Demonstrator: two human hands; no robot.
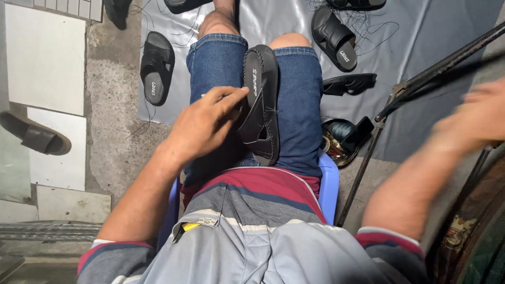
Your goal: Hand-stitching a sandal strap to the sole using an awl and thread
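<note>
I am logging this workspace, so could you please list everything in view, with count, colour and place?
Sandal on lap: one, black, lying along the thighs, touched by the left hand.
Other sandals: at least five whole or cut off, black, on the sheet and the floor at left.
Sheet: one, grey, spread on the floor ahead.
Loose threads: several, dark, on the sheet.
Thread spool: one, dark, in a holder right of the knee.
Stool: one, blue, under the person.
Metal bars: dark, at right.
Left hand: resting on the lap sandal.
Right hand: raised at right, blurred.
</note>
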